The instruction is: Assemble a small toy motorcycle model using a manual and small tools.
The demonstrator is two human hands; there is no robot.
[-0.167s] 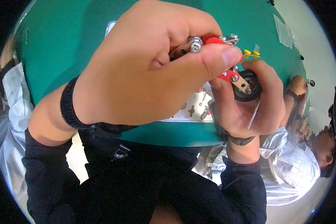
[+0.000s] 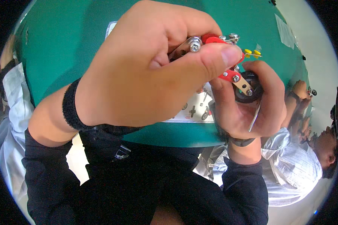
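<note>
My left hand (image 2: 139, 78) is closed, its thumb and fingers pinching a small model vehicle of red and metal strips (image 2: 234, 76) joined by silver bolts. A larger silver bolt (image 2: 194, 45) sticks out beside the left thumb. Around the model's black wheel (image 2: 247, 96) curl the fingers of my right hand (image 2: 276, 99), steadying that end. A thin metal rod (image 2: 255, 118) lies against the right palm; its upper part is hidden, so its kind cannot be told. Much of the model is covered by my left hand.
Beneath my hands a printed picture sheet (image 2: 195, 108) lies on the green table (image 2: 169, 135). Small yellow pieces (image 2: 252, 53) show just beyond the model. A clear plastic bag (image 2: 285, 32) lies at the far right. A person in a white striped shirt (image 2: 289, 168) sits at right, another white sleeve (image 2: 13, 97) at left.
My left hand and the bolt beside its thumb have shifted very slightly left. At far right, a small dark wheel has come down close to the other person's hand.
</note>
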